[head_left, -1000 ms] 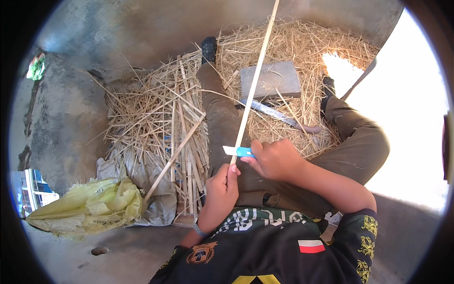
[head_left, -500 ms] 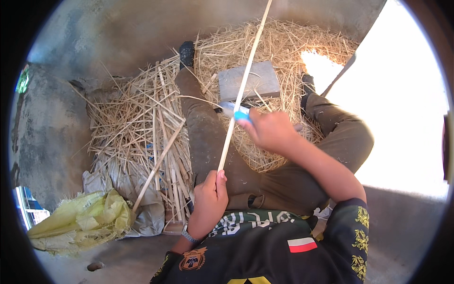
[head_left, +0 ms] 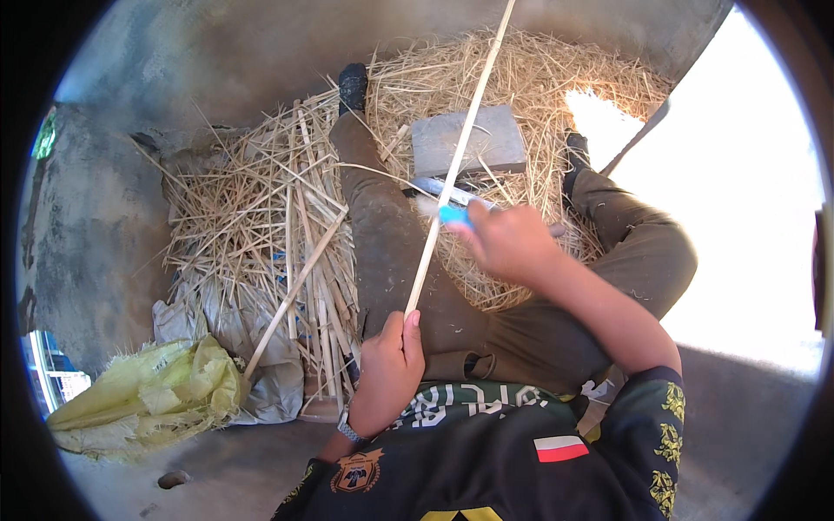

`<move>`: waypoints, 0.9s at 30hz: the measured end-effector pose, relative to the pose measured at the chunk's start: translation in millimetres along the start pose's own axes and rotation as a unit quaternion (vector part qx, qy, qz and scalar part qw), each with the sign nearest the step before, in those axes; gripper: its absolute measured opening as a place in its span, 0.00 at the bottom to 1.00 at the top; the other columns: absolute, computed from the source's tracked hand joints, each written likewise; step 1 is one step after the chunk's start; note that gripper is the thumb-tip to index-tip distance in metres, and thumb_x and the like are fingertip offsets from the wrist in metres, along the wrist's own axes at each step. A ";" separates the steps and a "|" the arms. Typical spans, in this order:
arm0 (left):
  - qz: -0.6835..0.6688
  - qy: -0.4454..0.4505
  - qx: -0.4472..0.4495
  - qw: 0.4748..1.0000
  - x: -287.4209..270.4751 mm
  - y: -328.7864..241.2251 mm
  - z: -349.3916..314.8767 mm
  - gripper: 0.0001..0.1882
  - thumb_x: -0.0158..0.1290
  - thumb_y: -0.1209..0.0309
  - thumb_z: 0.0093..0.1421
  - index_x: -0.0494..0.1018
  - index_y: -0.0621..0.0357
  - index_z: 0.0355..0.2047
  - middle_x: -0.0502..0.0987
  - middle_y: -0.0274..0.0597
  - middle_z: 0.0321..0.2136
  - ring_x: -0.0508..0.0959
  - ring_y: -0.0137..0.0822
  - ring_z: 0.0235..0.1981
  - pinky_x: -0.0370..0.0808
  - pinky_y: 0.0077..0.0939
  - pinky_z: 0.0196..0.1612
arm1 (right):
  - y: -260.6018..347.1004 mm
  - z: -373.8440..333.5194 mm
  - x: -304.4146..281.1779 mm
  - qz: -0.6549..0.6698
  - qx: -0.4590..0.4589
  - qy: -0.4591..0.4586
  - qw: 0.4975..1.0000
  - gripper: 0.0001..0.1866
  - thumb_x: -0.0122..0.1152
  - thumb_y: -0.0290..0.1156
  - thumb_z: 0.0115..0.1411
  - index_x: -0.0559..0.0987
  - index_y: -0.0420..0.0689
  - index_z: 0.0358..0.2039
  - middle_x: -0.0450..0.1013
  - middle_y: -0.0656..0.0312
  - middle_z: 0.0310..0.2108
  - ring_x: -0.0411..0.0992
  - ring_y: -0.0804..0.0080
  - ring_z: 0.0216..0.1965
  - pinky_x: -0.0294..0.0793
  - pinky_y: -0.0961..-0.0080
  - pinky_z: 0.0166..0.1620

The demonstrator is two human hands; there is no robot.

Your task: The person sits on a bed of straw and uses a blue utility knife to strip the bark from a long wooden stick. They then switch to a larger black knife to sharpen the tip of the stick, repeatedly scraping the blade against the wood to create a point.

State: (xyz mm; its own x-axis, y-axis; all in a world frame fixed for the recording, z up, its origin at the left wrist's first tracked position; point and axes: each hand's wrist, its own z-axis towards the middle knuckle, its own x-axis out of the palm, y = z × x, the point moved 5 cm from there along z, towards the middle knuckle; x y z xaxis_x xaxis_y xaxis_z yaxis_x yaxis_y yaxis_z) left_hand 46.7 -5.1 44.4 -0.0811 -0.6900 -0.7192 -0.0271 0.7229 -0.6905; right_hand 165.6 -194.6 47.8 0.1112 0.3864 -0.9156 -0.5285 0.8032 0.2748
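Note:
My left hand (head_left: 391,369), a watch on its wrist, is closed around the near end of a long pale bamboo-like strip (head_left: 473,117). The strip slants up and away to the right, past the picture's top edge. Farther along it, my right hand (head_left: 514,245) grips a small knife with a bright blue handle (head_left: 454,215). The knife's blurred blade lies across the strip, and whether it cuts in cannot be made out. Just beyond, a larger knife (head_left: 465,194) with a metal blade lies between my legs, partly hidden by the strip and my right hand.
A grey block (head_left: 499,139) rests on straw-like shavings (head_left: 547,74) between my outstretched legs. Left of my left leg lies a heap of split strips (head_left: 252,204). Nearer is a yellow woven sack (head_left: 156,382). Concrete walls (head_left: 217,61) stand beyond and at the left.
The whole view has shifted slightly. My right hand with the small knife has slid a little along the strip toward my left hand, which keeps its hold.

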 end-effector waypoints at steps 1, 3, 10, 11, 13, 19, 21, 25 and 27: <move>-0.004 -0.010 0.011 1.000 0.3 -0.7 2.1 0.15 0.47 0.69 0.70 0.68 0.64 0.27 0.68 0.51 0.14 0.72 0.49 0.14 0.63 0.40 0.19 | 8.8 -8.8 3.3 0.011 -0.018 0.027 0.999 0.26 0.45 0.51 0.69 0.75 0.38 0.30 0.70 0.55 0.10 0.73 0.55 0.13 0.72 0.61 0.19; -0.002 -0.028 0.028 0.999 -1.6 -0.1 2.7 0.13 0.48 0.69 0.69 0.66 0.62 0.27 0.67 0.55 0.13 0.73 0.56 0.15 0.62 0.44 0.18 | 28.3 -14.2 2.4 0.044 -0.054 0.078 0.995 0.27 0.45 0.52 0.69 0.75 0.38 0.30 0.70 0.55 0.11 0.73 0.56 0.13 0.72 0.61 0.19; -0.019 0.022 0.008 1.000 5.4 2.0 -4.2 0.13 0.45 0.67 0.71 0.72 0.63 0.33 0.67 0.44 0.14 0.68 0.37 0.14 0.64 0.32 0.20 | -63.2 25.4 -2.7 0.025 0.121 0.007 0.992 0.30 0.37 0.53 0.72 0.75 0.38 0.32 0.72 0.52 0.13 0.74 0.50 0.16 0.75 0.55 0.23; -0.038 0.031 -0.005 0.999 4.3 2.1 -1.5 0.12 0.44 0.67 0.71 0.72 0.63 0.36 0.68 0.41 0.15 0.68 0.34 0.15 0.65 0.31 0.21 | -36.8 12.9 4.7 0.037 0.103 0.031 0.993 0.29 0.38 0.53 0.71 0.75 0.38 0.32 0.72 0.52 0.13 0.75 0.49 0.18 0.75 0.55 0.25; -0.128 0.043 -0.041 0.990 -4.9 -1.1 0.4 0.11 0.44 0.68 0.72 0.72 0.63 0.42 0.69 0.39 0.18 0.69 0.31 0.17 0.68 0.28 0.24 | -4.3 -0.5 10.0 0.066 0.071 0.056 0.994 0.28 0.39 0.52 0.71 0.74 0.38 0.32 0.72 0.51 0.15 0.74 0.47 0.19 0.75 0.54 0.26; -0.364 0.206 0.098 0.903 -96.9 -15.9 17.2 0.17 0.39 0.61 0.72 0.68 0.64 0.41 0.69 0.38 0.23 0.66 0.27 0.21 0.69 0.23 0.31 | -28.4 3.6 -18.5 0.163 0.147 -0.053 0.974 0.28 0.42 0.53 0.70 0.74 0.38 0.31 0.71 0.49 0.15 0.74 0.46 0.21 0.72 0.53 0.27; -0.394 0.164 0.214 0.879 -154.2 -32.5 24.7 0.24 0.38 0.50 0.71 0.67 0.60 0.32 0.67 0.34 0.17 0.62 0.26 0.16 0.69 0.24 0.37 | -41.6 -1.7 -26.1 0.215 0.187 -0.071 0.956 0.28 0.40 0.53 0.71 0.73 0.39 0.30 0.70 0.48 0.15 0.72 0.45 0.21 0.69 0.52 0.27; -0.447 0.020 0.374 0.812 -260.3 -52.0 14.4 0.32 0.45 0.32 0.59 0.64 0.50 0.23 0.57 0.26 0.05 0.53 0.24 0.09 0.60 0.41 0.56 | -42.0 -3.7 -32.2 0.241 0.193 -0.095 0.947 0.28 0.41 0.53 0.71 0.73 0.39 0.29 0.70 0.48 0.15 0.71 0.44 0.20 0.68 0.52 0.27; -0.459 0.029 0.463 0.757 -294.2 -69.7 6.3 0.38 0.49 0.24 0.49 0.63 0.48 0.21 0.56 0.27 0.03 0.50 0.23 0.08 0.56 0.46 0.61 | -37.0 -1.1 -35.8 0.236 0.178 -0.103 0.950 0.27 0.41 0.52 0.71 0.72 0.39 0.29 0.70 0.48 0.15 0.71 0.45 0.20 0.68 0.52 0.27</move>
State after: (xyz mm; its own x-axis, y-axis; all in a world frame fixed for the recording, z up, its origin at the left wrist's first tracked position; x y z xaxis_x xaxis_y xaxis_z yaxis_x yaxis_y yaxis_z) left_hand 78.8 147.3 303.7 -0.4960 -0.8643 0.0835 0.6106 -0.4155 -0.6742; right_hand 180.3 -238.7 70.1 0.1134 0.7927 -0.5990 -0.2467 0.6065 0.7559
